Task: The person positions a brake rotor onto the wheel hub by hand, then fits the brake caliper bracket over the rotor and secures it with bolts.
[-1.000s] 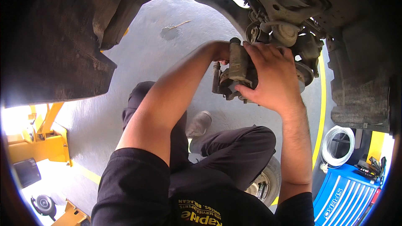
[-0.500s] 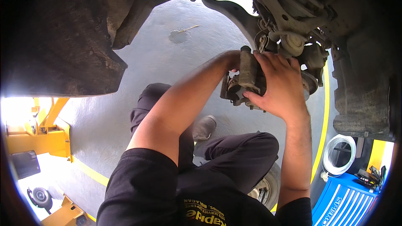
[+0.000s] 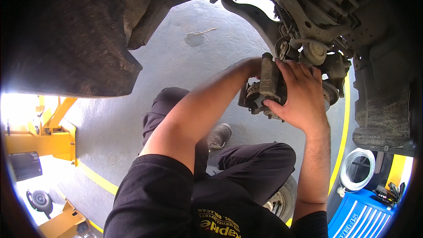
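A dusty brake caliper sits on the wheel hub assembly, right of centre. My right hand grips it from the right, the fingers laid over its top and the thumb pressed at its lower edge. From the left my left hand reaches around behind the caliper's cylindrical body; its fingers are hidden there. Part of the brake disc shows to the right of my right hand. Just beyond the hands are a ball joint and a suspension arm.
Dark wheel-arch panels hang at left and right. A yellow lift arm stands at lower left. At lower right are a blue tool cabinet and a coil of clear hose. A wheel lies beside my leg.
The whole view has shifted slightly, so the caliper and both hands appear a little farther right. My hands keep about the same hold on the caliper.
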A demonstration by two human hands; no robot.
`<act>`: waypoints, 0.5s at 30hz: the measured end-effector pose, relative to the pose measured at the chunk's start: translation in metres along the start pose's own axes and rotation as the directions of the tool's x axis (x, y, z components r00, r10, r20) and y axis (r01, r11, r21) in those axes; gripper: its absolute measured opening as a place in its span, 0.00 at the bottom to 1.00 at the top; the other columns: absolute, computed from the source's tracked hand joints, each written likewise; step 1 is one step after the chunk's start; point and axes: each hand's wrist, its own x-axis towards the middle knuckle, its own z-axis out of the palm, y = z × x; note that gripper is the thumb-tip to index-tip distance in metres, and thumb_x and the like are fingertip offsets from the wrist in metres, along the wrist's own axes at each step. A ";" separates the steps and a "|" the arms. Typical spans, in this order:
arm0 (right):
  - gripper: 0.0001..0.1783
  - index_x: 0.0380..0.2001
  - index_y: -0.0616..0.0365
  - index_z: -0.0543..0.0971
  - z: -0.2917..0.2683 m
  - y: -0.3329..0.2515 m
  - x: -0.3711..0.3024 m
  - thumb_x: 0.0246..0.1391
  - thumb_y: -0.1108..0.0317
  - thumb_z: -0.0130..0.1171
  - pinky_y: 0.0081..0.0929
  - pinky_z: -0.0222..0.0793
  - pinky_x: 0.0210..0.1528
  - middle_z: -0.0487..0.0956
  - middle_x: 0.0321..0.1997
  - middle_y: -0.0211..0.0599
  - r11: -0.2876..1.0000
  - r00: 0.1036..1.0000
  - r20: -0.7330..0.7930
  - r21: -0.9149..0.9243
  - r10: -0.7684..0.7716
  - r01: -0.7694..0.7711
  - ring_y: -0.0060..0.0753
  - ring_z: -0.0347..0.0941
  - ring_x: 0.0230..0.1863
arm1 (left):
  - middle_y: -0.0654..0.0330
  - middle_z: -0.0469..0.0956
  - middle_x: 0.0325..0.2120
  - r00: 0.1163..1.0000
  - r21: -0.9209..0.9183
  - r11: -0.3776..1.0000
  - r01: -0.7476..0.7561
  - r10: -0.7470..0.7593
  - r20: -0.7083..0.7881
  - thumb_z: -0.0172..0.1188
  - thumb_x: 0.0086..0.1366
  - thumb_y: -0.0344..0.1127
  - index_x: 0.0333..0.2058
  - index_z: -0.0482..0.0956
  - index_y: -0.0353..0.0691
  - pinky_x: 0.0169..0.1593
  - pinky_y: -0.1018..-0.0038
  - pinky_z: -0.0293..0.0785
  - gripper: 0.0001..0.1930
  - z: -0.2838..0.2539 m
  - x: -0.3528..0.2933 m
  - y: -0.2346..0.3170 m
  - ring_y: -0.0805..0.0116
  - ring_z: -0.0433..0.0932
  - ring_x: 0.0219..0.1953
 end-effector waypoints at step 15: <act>0.46 0.58 0.57 0.74 -0.001 0.002 0.000 0.33 0.50 0.77 0.47 0.54 0.65 0.76 0.56 0.38 0.999 0.999 -0.033 0.038 -0.020 0.021 0.38 0.71 0.58 | 0.71 0.71 0.19 0.996 0.082 0.994 0.066 -0.070 0.048 0.61 0.62 0.46 0.24 0.75 0.49 0.21 0.77 0.60 0.12 -0.018 0.006 -0.033 0.78 0.65 0.19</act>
